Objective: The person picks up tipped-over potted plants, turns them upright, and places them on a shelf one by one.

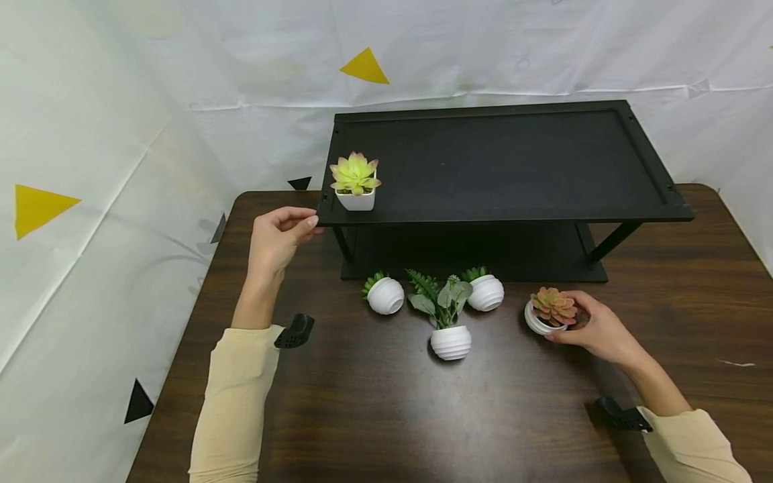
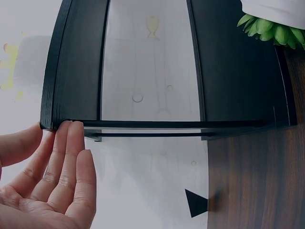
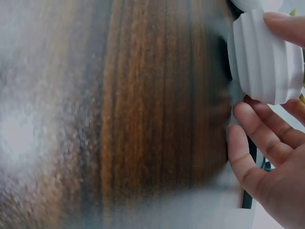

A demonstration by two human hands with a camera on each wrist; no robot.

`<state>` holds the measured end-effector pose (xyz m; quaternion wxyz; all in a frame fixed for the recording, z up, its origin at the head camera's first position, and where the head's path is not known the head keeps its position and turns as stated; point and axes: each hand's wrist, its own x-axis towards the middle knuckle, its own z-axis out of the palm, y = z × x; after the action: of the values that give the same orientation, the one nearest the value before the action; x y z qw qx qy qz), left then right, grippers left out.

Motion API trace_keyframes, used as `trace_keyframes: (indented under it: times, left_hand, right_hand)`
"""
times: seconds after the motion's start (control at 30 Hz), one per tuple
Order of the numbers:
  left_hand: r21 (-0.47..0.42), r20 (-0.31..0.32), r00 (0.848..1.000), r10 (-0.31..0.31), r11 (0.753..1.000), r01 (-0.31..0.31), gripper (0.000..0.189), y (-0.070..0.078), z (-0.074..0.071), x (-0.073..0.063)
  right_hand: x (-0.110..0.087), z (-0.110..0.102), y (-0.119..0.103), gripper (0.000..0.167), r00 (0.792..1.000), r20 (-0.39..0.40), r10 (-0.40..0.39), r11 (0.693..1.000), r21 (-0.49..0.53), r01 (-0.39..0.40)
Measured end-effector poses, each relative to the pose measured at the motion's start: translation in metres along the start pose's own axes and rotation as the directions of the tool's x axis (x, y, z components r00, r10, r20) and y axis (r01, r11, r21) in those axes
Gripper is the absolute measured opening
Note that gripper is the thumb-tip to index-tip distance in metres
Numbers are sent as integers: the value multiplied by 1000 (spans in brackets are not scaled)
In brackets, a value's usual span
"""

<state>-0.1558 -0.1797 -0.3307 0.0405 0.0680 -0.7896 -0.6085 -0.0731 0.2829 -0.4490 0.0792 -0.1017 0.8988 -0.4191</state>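
My left hand (image 1: 272, 243) pinches the front left corner of a black two-tier shelf (image 1: 501, 168), thumb above and fingertips below its top board. In the left wrist view the fingertips (image 2: 76, 131) meet the board's edge. My right hand (image 1: 606, 333) grips a potted succulent with an orange-pink rosette (image 1: 552, 306), right of the other pots and in front of the shelf. Its white ridged pot (image 3: 267, 59) sits between thumb and fingers in the right wrist view, tilted in the head view. A yellow-green succulent (image 1: 355, 176) in a square white pot stands on the shelf's left end.
Before the shelf, two small white pots, one on the left (image 1: 386, 296) and one on the right (image 1: 486, 293), lie tipped on the dark wooden table (image 1: 386, 416). Between them a leafy plant in a white pot (image 1: 451, 343) stands nearer me. White sheeting (image 1: 241, 60) hangs behind.
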Motion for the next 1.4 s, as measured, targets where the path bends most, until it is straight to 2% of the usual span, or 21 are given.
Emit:
trace_keyframes:
  times: [0.2, 0.57, 1.0, 1.13, 1.4]
  left_hand:
    - [6, -4, 1000, -4, 1000, 4, 23, 1, 0, 0]
    - [4, -2, 1000, -2, 1000, 2, 23, 1, 0, -1]
    - [6, 4, 1000, -7, 1000, 7, 23, 1, 0, -1]
    - [4, 7, 1000, -2, 1000, 2, 23, 1, -1, -1]
    - [8, 6, 1000, 6, 1000, -6, 22, 1, 0, 0]
  right_hand:
    - [-3, -3, -7, 63, 999, -29, 44, 998, -53, -45]
    - [-7, -13, -30, 67, 992, -6, 129, 987, -90, -129]
    - [-14, -25, -58, 60, 1000, 9, 8, 999, 35, -9]
    - [-12, -28, -65, 60, 1000, 24, -18, 1000, 17, 18]
    - [-7, -38, -80, 62, 1000, 20, -23, 994, -103, 25]
